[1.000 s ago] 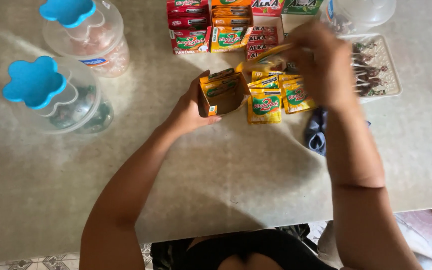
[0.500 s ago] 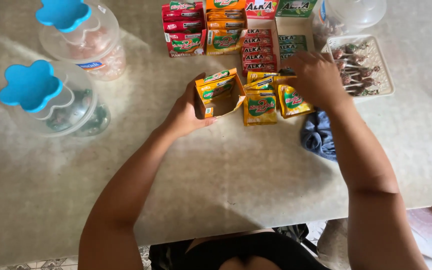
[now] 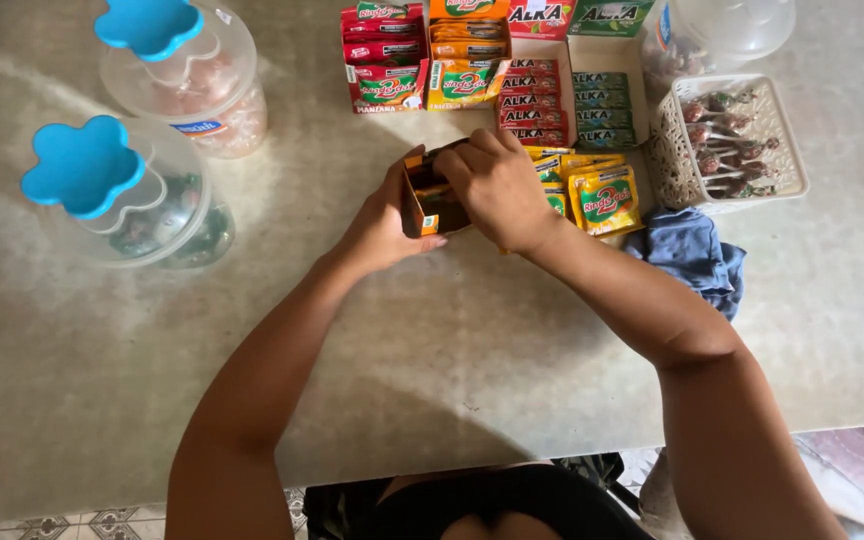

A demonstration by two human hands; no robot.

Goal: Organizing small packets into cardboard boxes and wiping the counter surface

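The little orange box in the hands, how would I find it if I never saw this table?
Start at the two clear jars with blue flower-shaped lids on the table's left, then look right to the middle. There the left hand cups a small open orange box while the right hand covers its top. Unlike the display boxes behind, it is the only box being held.

A pale, speckled stone-look worktop (image 3: 472, 360) filled nearly the whole frame, soft daylight washing it, brighter toward the upper right and dimmer at the left edge. Along the bottom left, a strip of patterned floor tiles (image 3: 42, 525) peeked out below the worktop's edge. In the lower right corner, a patch of pinkish floor (image 3: 857, 460) showed.
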